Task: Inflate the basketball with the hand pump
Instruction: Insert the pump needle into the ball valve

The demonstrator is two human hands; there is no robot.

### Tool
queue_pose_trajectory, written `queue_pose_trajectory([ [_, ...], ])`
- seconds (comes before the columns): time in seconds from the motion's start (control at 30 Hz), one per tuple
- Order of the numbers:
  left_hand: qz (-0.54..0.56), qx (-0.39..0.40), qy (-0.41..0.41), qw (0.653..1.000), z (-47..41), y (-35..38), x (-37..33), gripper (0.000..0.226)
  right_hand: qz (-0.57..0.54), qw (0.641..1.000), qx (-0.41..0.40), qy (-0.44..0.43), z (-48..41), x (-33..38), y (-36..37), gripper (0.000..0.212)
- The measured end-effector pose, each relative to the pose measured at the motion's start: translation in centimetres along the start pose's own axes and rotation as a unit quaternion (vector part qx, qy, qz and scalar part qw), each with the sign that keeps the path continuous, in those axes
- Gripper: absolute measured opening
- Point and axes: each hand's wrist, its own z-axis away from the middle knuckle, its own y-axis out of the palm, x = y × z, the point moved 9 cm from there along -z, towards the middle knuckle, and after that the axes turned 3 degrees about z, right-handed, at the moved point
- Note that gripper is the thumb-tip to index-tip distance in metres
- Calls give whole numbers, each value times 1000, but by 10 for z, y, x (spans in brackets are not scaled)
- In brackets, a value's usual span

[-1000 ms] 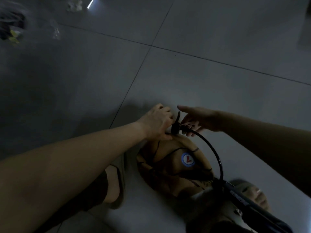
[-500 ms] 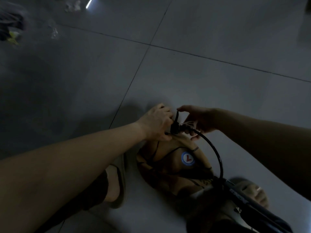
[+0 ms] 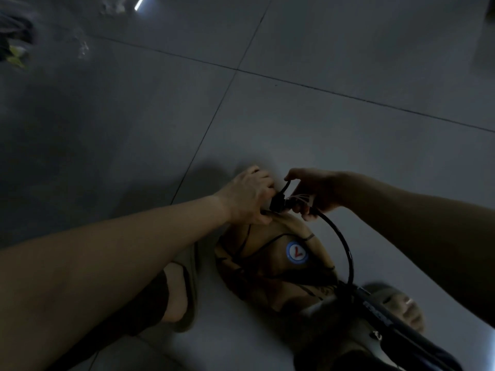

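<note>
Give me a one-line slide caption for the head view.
Left hand grips the limp basketball on the tiled floor while the right hand pinches the pump hose connector.

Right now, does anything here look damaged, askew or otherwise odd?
The basketball on the floor is caved in and creased, not round: simply uninflated, it seems. The left hand grips its far edge; the right hand pinches the pump's hose connector there. Nothing else stands out.

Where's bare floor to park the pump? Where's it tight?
Free: floor beyond the left hand and right hand, out to the right edge; also left of the left arm, short of the corner clutter. Crowded: hands, hose, ball, pump, foot bunched together.
</note>
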Motion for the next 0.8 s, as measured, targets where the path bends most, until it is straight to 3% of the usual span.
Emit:
queue_pose_trajectory([
  [0.8,-12,2,2,1000,1,0,6,54,-55,997,-26,-53,-11,1,-10,35],
])
